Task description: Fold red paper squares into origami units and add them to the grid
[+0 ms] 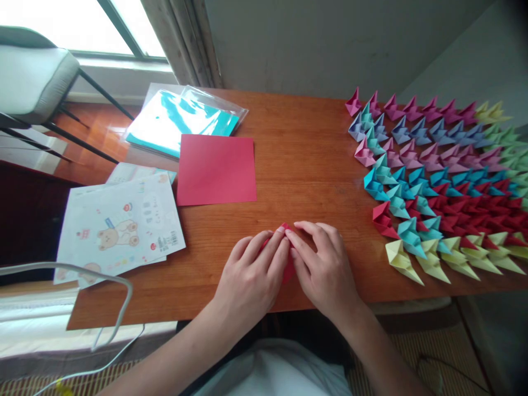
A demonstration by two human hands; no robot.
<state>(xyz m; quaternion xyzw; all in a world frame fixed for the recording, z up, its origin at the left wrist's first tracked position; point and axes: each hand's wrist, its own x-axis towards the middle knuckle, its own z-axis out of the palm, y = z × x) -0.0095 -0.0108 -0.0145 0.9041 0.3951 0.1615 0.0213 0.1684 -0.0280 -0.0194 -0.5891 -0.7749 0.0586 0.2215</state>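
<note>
A small folded piece of red paper [288,270] lies near the table's front edge, mostly covered by my hands. My left hand [253,269] presses on it from the left, its fingers close together and the tips at the paper's upper point. From the right, my right hand [325,264] touches the same point with its index finger and thumb, the other fingers curled loosely. The paper's exact shape is hidden under the fingers. Beyond my left hand lies a flat red sheet of paper [217,170].
Rows of folded paper figures [454,220] in several colours fill the table's right side. At the left are a clear packet of blue paper [181,118] and printed bear sheets [124,225]. A white cable [127,291] bends past the left corner; a chair [37,77] stands beyond.
</note>
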